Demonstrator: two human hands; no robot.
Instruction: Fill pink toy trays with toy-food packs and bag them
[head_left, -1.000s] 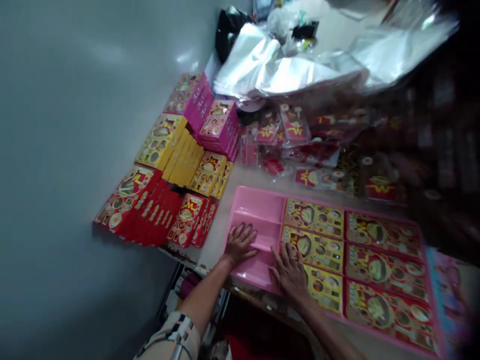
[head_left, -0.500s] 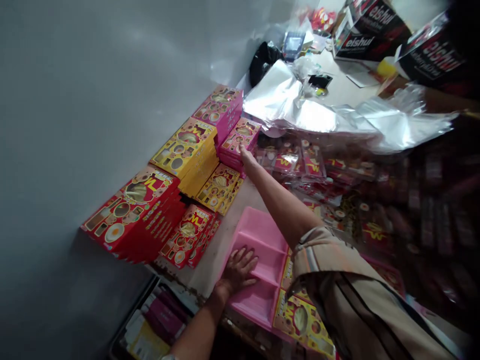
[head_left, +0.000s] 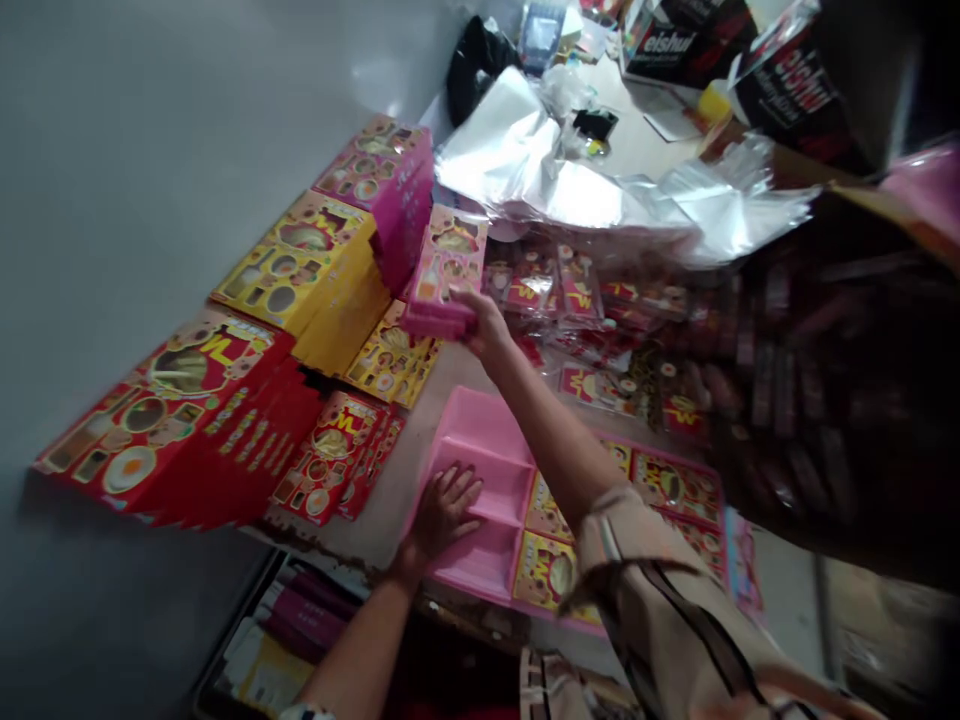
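Note:
My right hand (head_left: 480, 325) grips a small stack of pink printed cards (head_left: 450, 260), thumb on top, held tilted beside the tall pink stack (head_left: 405, 190). My left hand (head_left: 448, 508) lies with fingers spread on the divider of a pink compartment tray (head_left: 480, 425). Three compartments on the tray's left side hold nothing. Yellow printed cards (head_left: 541, 570) fill compartments beside them, and red printed cards (head_left: 667, 482) lie in the far right ones. My right forearm hides part of the tray.
Tall yellow (head_left: 300, 250) and red (head_left: 165, 400) card stacks stand along the wall, with smaller yellow (head_left: 394, 350) and red piles (head_left: 330, 450) in front. Silvery plastic sheets (head_left: 555, 170) and clear-wrapped packs (head_left: 577, 285) lie behind. An open bin (head_left: 285, 630) with cards stands below the table edge.
My right hand has lifted the small pink card stack from its place and tilted it up towards me. My left hand stays on the tray. The view has shifted.

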